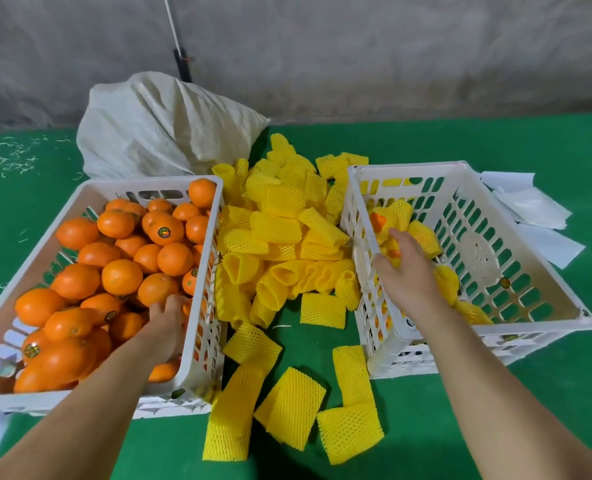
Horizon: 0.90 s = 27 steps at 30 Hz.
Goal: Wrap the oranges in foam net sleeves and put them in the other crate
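One head-worn view, looking forward and down from close above. Left hand (164,323) fingers reach low-left, right hand (405,268) fingers centre-right.

Glossy oranges (121,277) by the left hand (164,327); white slotted plastic crate (530,237) around the right hand (405,271); matt foam sleeves (280,237) between; green felt-like tabletop (495,393).

green table (495,427) carries 2 white crates (203,341), yellow sleeves (280,237), sack (156,133), paper sheets (537,216).
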Motion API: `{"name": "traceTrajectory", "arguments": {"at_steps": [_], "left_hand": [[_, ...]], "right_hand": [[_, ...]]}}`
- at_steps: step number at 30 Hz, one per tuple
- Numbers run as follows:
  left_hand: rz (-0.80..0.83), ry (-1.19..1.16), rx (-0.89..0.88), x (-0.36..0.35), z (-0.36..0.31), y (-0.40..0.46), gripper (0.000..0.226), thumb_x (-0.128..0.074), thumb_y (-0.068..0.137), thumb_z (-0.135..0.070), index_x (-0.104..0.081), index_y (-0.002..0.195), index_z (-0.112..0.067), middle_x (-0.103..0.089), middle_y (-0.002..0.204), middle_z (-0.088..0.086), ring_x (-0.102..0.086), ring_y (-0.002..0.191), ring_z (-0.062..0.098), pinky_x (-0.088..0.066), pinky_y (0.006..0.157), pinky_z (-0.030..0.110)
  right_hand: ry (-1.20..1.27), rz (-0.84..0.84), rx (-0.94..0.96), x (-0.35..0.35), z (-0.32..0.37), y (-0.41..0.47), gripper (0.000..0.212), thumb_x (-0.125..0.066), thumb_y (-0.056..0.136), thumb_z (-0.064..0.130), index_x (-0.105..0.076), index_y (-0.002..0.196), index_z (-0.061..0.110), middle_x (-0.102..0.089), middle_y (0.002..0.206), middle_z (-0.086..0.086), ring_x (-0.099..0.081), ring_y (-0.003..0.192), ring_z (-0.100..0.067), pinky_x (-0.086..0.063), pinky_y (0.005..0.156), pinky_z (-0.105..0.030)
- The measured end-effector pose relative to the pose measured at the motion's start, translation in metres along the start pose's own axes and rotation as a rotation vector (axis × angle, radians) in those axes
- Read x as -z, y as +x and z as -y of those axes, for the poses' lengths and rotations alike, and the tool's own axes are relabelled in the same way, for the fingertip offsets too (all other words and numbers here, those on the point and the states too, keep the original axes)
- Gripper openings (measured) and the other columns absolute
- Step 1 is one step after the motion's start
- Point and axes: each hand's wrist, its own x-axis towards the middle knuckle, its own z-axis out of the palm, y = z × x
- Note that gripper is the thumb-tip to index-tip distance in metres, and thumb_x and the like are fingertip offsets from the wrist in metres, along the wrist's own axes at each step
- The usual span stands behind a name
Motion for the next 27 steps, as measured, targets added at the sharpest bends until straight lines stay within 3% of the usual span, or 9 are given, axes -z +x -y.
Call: {"name": "traceTrajectory", "arguments": {"at_steps": [4, 6, 10, 13, 15, 17, 20, 23, 27], "left_hand": [[0.101, 0.012, -0.015, 0.01, -0.012, -0.008, 0.065, -0.074, 0.097, -0.019, -0.036, 0.148, -0.029, -0.041, 0.139, 0.007, -0.057, 0.117, 0.031, -0.05, 0.089, 0.039], [0.126, 0.04, -0.006, 0.011, -0.017, -0.008, 0.07, -0.072, 0.099, -0.018, -0.032, 0.156, -0.023, -0.037, 0.145, 0.01, -0.056, 0.119, 0.033, -0.048, 0.089, 0.036], [0.141, 0.127, -0.008, 0.015, -0.028, -0.01, 0.057, -0.068, 0.102, -0.022, -0.034, 0.148, -0.013, -0.043, 0.136, 0.01, -0.06, 0.113, 0.031, -0.057, 0.097, 0.046], [0.11, 0.138, -0.005, 0.017, -0.03, -0.011, 0.035, -0.063, 0.105, -0.03, -0.037, 0.126, -0.02, -0.063, 0.109, 0.005, -0.069, 0.092, 0.024, -0.064, 0.084, 0.047], [0.081, 0.189, -0.018, 0.019, -0.029, -0.012, 0.04, -0.067, 0.102, -0.032, -0.038, 0.128, -0.021, -0.065, 0.102, 0.002, -0.068, 0.084, 0.019, -0.064, 0.074, 0.042], [0.02, 0.139, -0.01, 0.025, -0.026, -0.014, 0.051, -0.072, 0.098, -0.032, -0.041, 0.138, -0.021, -0.066, 0.11, 0.004, -0.067, 0.087, 0.021, -0.059, 0.067, 0.039], [-0.098, -0.052, -0.018, 0.033, -0.015, -0.018, 0.059, -0.076, 0.094, -0.042, -0.052, 0.143, -0.02, -0.065, 0.131, 0.013, -0.065, 0.104, 0.03, -0.059, 0.084, 0.047], [-0.244, -0.356, 0.039, 0.04, -0.015, -0.033, 0.078, -0.078, 0.09, -0.055, -0.046, 0.153, -0.023, -0.054, 0.15, 0.012, -0.058, 0.13, 0.035, -0.055, 0.099, 0.052], [-0.412, -0.725, -0.074, 0.037, -0.045, -0.067, 0.084, -0.073, 0.084, -0.073, -0.046, 0.153, -0.034, -0.053, 0.152, -0.005, -0.058, 0.131, 0.017, -0.056, 0.098, 0.04]], "right_hand": [[-0.523, 0.323, 0.211, -0.024, 0.022, 0.007, 0.072, -0.058, 0.097, 0.052, -0.024, 0.16, 0.038, 0.009, 0.171, 0.004, 0.008, 0.156, -0.029, -0.015, 0.123, -0.054], [-0.798, 0.352, 0.218, -0.032, 0.032, 0.019, 0.07, -0.056, 0.095, 0.058, -0.029, 0.156, 0.038, 0.015, 0.171, -0.002, 0.017, 0.154, -0.035, -0.005, 0.123, -0.055], [-1.122, 0.319, 0.432, -0.05, 0.05, 0.043, 0.037, -0.059, 0.095, 0.044, -0.064, 0.13, 0.034, 0.017, 0.17, -0.013, 0.019, 0.155, -0.035, 0.005, 0.125, -0.049], [-1.291, 0.385, 0.439, -0.059, 0.056, 0.059, 0.043, -0.056, 0.098, 0.036, -0.058, 0.14, 0.032, 0.005, 0.172, -0.008, 0.009, 0.157, -0.035, -0.005, 0.125, -0.051], [-1.274, 0.36, 0.45, -0.064, 0.054, 0.063, 0.052, -0.055, 0.099, 0.033, -0.046, 0.15, 0.026, -0.006, 0.172, -0.005, -0.001, 0.157, -0.034, -0.015, 0.122, -0.049], [-1.166, 0.299, 0.503, -0.063, 0.052, 0.065, 0.05, -0.055, 0.1, 0.029, -0.047, 0.149, 0.023, -0.018, 0.17, -0.004, -0.015, 0.154, -0.031, -0.022, 0.119, -0.047], [-0.869, 0.216, 0.51, -0.059, 0.05, 0.065, 0.044, -0.053, 0.1, 0.02, -0.052, 0.144, 0.021, -0.044, 0.154, -0.007, -0.041, 0.138, -0.032, -0.032, 0.112, -0.047], [-0.668, 0.204, 0.501, -0.055, 0.048, 0.06, 0.047, -0.056, 0.099, 0.015, -0.053, 0.146, 0.021, -0.055, 0.136, -0.01, -0.053, 0.118, -0.037, -0.041, 0.101, -0.049], [-0.203, 0.146, 0.406, -0.055, 0.059, 0.043, 0.02, -0.062, 0.1, 0.021, -0.069, 0.118, 0.027, -0.06, 0.103, 0.004, -0.061, 0.087, -0.011, -0.052, 0.077, -0.038]]}}
